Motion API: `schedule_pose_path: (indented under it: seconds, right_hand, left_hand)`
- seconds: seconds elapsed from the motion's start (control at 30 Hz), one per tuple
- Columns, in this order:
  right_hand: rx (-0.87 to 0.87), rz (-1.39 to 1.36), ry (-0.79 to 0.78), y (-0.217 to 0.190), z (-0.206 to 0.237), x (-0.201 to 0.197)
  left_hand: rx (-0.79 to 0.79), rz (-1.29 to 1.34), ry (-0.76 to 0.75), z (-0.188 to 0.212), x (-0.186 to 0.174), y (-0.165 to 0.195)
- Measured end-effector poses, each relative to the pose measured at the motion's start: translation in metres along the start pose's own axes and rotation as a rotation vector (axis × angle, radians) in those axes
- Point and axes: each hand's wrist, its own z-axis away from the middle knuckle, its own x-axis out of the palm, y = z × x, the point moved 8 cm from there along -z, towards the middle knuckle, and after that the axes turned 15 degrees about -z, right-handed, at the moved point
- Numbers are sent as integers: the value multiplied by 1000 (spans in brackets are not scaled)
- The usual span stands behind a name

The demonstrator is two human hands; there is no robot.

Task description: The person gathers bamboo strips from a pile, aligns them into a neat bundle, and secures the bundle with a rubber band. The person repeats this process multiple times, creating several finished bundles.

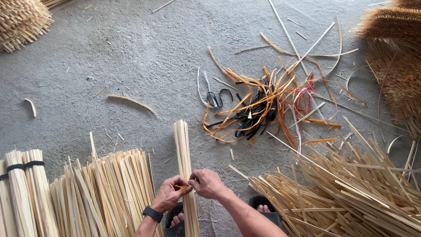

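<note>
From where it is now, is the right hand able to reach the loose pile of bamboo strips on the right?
Probably yes. The right hand is busy gripping the narrow bundle together with the left hand, but the loose pile lies just beside that forearm, with nothing between them.

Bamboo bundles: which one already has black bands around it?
The bundle at the far left edge, wrapped with black bands near its top. The slim bundle under both hands has no black band, and the piles beside it lie loose.
</note>
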Motion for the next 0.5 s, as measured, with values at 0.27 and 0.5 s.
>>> schedule_pose_path:
  seconds: [0.27, 0.5]
  right_hand:
    - [175, -151, -156, 11, 8, 5]
    - [-4, -10, -86, 6, 5, 9]
  left_hand:
    - [-89, 121, 81, 1, -9, -11]
    - [325, -478, 577, 21, -10, 16]
